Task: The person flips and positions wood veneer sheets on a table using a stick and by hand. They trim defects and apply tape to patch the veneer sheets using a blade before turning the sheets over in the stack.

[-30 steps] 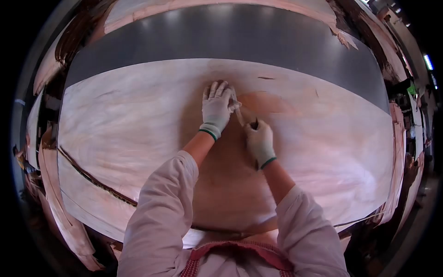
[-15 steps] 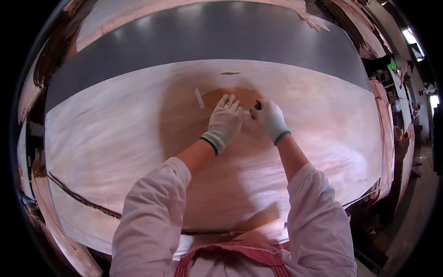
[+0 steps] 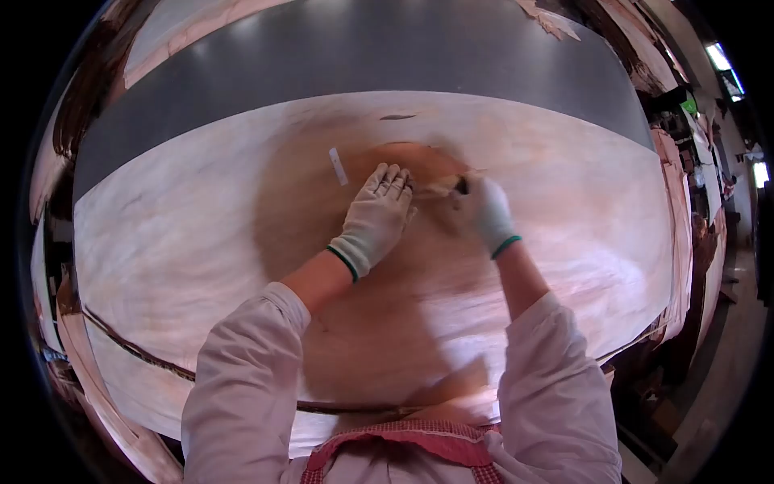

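Observation:
My left hand (image 3: 375, 214), in a white knit glove with a green cuff, lies flat on a large pale wood veneer sheet (image 3: 177, 218), fingers stretched out and together. Just beyond its fingertips is a reddish-brown patch (image 3: 411, 153) with a curved far edge. My right hand (image 3: 488, 208), gloved alike and blurred, is closed around a small black tool (image 3: 462, 186), whose kind I cannot make out. Beside it, towards the left hand, a blurred pale strip (image 3: 435, 187) crosses the patch's near side. A short white strip (image 3: 338, 166) lies left of the patch.
A dark slit-like mark (image 3: 397, 117) shows in the veneer beyond the patch. Behind the sheet runs a smooth dark grey surface (image 3: 363, 48). Ragged veneer pieces (image 3: 552, 20) lie at its far edge. Stacked sheets (image 3: 673, 210) stand at the right, and a person (image 3: 701, 113) is in the background.
My hands have moved apart: the left slid left, the right went right with the black tool. The pale strip now shows between them. The view has also shifted slightly.

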`<state>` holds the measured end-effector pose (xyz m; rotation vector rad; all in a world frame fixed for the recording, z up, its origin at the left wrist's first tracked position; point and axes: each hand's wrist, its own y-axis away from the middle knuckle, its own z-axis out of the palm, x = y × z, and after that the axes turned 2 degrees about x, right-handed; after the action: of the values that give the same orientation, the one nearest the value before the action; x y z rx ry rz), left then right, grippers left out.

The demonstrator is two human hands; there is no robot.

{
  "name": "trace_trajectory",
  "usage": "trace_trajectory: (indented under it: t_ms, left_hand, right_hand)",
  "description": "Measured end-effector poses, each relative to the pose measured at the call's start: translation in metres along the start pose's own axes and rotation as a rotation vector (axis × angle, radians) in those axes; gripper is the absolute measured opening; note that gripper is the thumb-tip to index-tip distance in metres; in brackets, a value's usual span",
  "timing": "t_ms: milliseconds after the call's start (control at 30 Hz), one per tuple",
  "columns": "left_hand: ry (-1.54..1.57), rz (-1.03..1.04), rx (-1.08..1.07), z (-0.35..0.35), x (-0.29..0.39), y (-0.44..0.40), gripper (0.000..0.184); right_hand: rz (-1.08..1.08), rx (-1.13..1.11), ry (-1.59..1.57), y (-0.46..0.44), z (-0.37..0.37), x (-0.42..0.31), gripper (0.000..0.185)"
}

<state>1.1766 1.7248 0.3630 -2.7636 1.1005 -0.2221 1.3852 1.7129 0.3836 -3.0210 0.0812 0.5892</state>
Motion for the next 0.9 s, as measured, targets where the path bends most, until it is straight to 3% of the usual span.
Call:
trace_trajectory:
  t_ms: [33,100,233,300,400,433,467,500,567,667,767,800,900]
  left_hand:
    - [-0.052,-0.019,-0.074,-0.005,0.005,-0.008,0.043]
    - [0.024,-0.031,-0.047,-0.006,0.014,-0.036,0.044]
    - [0.231,0.116,0.067,0.019,0.054,-0.081,0.045]
    - [0.158,0.081,0.052,0.044,0.056,-0.081,0.047]
    - [0.114,0.088,0.096,0.048,0.06,-0.079,0.045]
    - [0.164,0.081,0.112,0.049,0.061,-0.079,0.044]
    - [0.21,0.072,0.132,0.049,0.061,-0.078,0.044]
    - [0.256,0.065,0.149,0.047,0.06,-0.077,0.043]
    - [0.256,0.072,0.16,0.048,0.059,-0.079,0.042]
    - [0.284,0.067,0.182,0.049,0.058,-0.08,0.041]
    - [0.303,0.044,0.163,0.045,0.058,-0.078,0.041]
    - [0.302,0.038,0.162,0.043,0.058,-0.08,0.041]
    - [0.318,0.046,0.176,0.052,0.057,-0.08,0.04]
  right_hand:
    - [0.048,-0.091,-0.087,-0.007,-0.014,0.014,0.014]
    - [0.384,-0.035,-0.627,-0.014,-0.025,0.03,0.015]
    - [0.469,0.032,-0.743,-0.012,0.015,0.06,0.017]
    - [0.235,0.028,-0.249,-0.016,0.003,0.062,0.026]
    - [0.154,-0.013,0.241,-0.04,-0.026,0.1,0.018]
    - [0.246,-0.155,0.174,-0.054,-0.047,0.111,0.025]
    - [0.217,-0.066,0.004,-0.067,-0.054,0.125,0.019]
    - [0.286,-0.038,-0.367,-0.08,-0.061,0.125,0.02]
    - [0.353,-0.076,-0.58,-0.102,-0.066,0.112,0.024]
    - [0.474,-0.137,-0.241,-0.14,-0.021,0.145,0.026]
    - [0.642,-0.264,-0.271,-0.139,-0.037,0.138,0.03]
    - [0.643,-0.275,-0.379,-0.128,-0.048,0.129,0.036]
    - [0.539,-0.119,-0.281,-0.103,-0.036,0.157,0.037]
